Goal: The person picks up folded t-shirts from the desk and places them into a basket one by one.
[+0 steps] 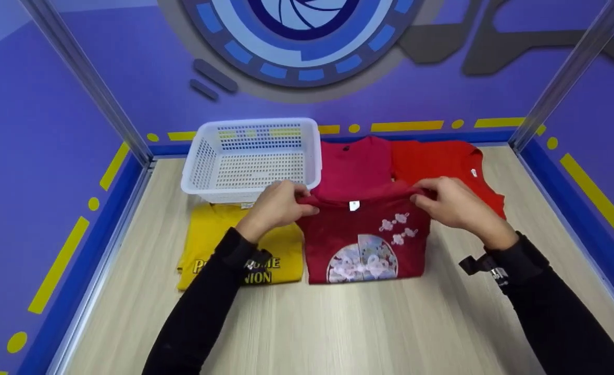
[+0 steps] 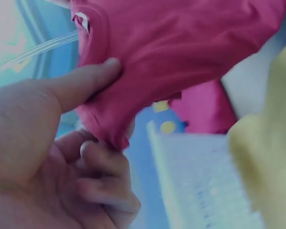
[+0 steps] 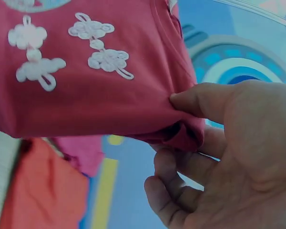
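Dark-red shirt (image 1: pixel 333 232), white neck label (image 1: pixel 354 205) unreadable; left fingers (image 2: pixel 93 78), right fingers (image 3: pixel 200 101) pinch top corners. Yellow shirt (image 1: pixel 282 242): "…NION".

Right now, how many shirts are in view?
4: the held dark red shirt, yellow shirt to its left, pink shirt behind it, bright red shirt at the rear right. Others may be hidden underneath.

Plain black was worn: left sleeve (image 1: pixel 202 307), right sleeve (image 1: pixel 554 307). Left wristband (image 1: pixel 235 248) and right wristband (image 1: pixel 521 256) were also black. Small dark block (image 1: pixel 259 257) was mounted at left; second block (image 1: pixel 471 265) plus silvery piece (image 1: pixel 499 276) at right. Left hand (image 1: pixel 280 205), right hand (image 1: pixel 455 203) were left bare.
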### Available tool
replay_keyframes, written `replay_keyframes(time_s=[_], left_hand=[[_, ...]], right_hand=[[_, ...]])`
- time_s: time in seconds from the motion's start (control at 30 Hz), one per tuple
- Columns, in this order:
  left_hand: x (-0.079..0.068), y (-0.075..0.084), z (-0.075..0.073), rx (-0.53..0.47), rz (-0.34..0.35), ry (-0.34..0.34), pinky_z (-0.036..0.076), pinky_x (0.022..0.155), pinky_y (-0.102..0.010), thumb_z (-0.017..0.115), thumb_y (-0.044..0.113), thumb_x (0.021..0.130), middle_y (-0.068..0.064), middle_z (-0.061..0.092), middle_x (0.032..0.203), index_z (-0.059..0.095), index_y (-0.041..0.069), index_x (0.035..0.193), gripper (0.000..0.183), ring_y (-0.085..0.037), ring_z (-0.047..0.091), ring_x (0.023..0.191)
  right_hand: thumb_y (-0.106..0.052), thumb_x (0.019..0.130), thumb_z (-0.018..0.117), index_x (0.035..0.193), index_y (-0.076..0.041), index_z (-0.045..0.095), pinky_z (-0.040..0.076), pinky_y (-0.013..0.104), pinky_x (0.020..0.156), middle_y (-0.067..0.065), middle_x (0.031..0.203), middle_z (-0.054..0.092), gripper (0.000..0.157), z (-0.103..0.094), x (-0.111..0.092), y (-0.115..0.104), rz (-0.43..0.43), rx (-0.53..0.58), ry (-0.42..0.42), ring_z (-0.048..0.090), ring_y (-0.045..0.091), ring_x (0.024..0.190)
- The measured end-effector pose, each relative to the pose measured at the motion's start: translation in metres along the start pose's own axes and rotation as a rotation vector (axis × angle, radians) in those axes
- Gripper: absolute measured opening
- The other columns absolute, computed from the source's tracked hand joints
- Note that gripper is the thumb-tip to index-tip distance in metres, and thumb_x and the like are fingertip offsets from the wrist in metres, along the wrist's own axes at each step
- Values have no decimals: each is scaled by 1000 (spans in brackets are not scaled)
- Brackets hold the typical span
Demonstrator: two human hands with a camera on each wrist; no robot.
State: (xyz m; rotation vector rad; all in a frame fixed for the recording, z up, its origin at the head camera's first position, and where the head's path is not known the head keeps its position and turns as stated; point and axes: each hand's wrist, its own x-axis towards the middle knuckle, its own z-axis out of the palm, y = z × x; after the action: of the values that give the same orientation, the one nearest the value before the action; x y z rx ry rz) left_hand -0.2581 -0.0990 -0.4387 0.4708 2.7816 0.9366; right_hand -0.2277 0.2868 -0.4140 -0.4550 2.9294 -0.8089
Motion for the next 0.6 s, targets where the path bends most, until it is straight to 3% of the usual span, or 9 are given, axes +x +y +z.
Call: replay_keyframes(time_s=[0.17,0.27,0.43,0.6], left_hand=[[-13,7,-35,-57,103,5,55,84,-36,84,24,98,0,79,100,79,20,103,9,-21,69,89],[-20,11,-58,-89,128,60,55,81,-36,83,23,99,-1,80,102,81,21,111,12,-22,68,87],[-31,9,-93,-101,87,228,50,74,-35,86,29,98,-2,79,100,83,23,111,15,-24,63,81],[-46,-3,-121,-162,71,298,49,71,-33,84,30,100,-3,77,99,82,21,110,14,-26,60,79]], right_hand=[[-20,106,70,125,-4,80,48,39,77,17,107,78,27,-17,-2,-27,-48,-34,139,63,29,94],[-18,106,70,127,-3,80,46,43,81,20,117,80,27,-25,-1,-44,-106,-37,232,62,33,101],[-19,105,75,128,-5,82,41,33,78,19,121,82,28,-30,15,-68,-197,0,337,59,29,96],[-24,106,72,124,-8,83,40,32,75,16,116,82,27,-36,30,-95,-205,51,335,59,26,96]])
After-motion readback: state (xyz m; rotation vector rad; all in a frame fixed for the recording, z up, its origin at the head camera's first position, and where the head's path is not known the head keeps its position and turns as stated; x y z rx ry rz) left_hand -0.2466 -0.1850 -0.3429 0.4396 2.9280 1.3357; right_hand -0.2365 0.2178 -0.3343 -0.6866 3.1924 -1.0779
